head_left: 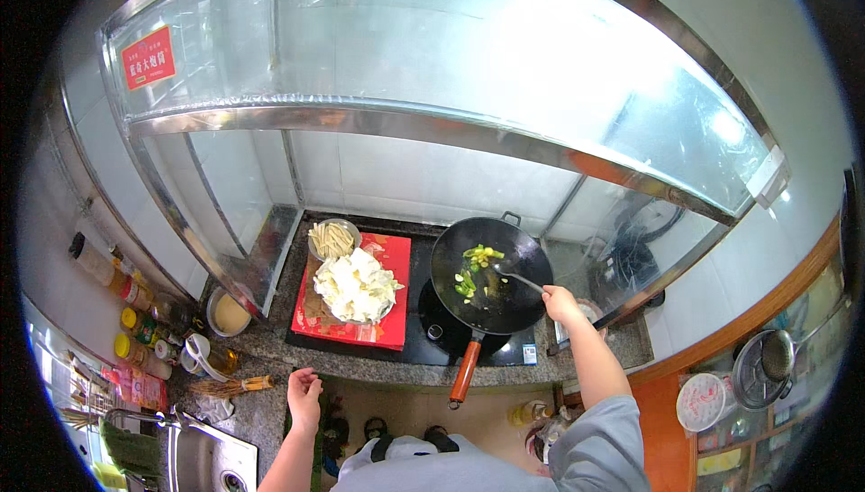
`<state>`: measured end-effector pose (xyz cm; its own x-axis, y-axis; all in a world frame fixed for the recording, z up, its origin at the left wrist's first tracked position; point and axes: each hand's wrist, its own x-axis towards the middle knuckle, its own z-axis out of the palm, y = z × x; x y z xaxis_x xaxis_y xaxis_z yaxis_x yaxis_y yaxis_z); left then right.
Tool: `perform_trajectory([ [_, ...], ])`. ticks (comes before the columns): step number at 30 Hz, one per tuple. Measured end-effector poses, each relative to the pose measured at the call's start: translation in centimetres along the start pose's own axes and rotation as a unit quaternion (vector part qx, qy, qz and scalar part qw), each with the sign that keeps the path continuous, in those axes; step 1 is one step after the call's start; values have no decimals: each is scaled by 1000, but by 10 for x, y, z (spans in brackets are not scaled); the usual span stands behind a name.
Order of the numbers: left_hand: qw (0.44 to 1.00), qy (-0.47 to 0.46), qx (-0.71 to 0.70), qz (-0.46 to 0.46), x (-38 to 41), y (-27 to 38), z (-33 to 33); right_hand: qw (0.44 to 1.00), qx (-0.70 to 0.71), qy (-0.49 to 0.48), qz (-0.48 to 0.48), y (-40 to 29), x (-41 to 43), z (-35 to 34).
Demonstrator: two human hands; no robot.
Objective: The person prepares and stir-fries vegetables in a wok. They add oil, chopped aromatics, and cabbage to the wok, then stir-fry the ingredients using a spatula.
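Note:
My right hand (562, 304) grips the handle of a long metal cooking utensil (524, 280). Its head rests inside a black wok (449, 269); whether it is a spatula or a ladle is hard to tell. Cut green and yellowish vegetable pieces (481, 257) lie in the wok with pale slices that look like garlic. The wok's reddish wooden handle (465, 372) points towards me. Well to the left, my left hand (305, 394) hangs by the counter's front edge, holding nothing, its fingers loosely curled.
On a red box (395, 269) left of the wok stand a heaped bowl of torn white leaves (358, 282) and a bowl of pale strips (331, 240). Bottles and jars (138, 326), a brush (233, 385) and a sink (209, 458) line the left. A glass-and-metal hood (405, 120) hangs above.

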<state>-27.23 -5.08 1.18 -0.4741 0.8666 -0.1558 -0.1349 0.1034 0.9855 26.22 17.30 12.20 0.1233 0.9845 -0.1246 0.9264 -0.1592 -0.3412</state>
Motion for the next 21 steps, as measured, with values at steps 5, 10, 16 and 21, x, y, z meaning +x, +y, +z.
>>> perform_trajectory([
  [5, 998, -8, -48, -41, 5, -3, 2, 1000, -15, 14, -19, -9, 3, 39],
  [10, 994, 24, -71, -81, -1, -14, -12, 980, -174, -95, -33, -35, -44, -34],
  [16, 990, -6, -81, -116, 15, -27, 0, 986, -100, -106, -81, -17, -50, -24],
  [21, 981, -48, -88, -163, 31, -6, 31, 995, -100, -24, -6, -33, -26, 10],
])
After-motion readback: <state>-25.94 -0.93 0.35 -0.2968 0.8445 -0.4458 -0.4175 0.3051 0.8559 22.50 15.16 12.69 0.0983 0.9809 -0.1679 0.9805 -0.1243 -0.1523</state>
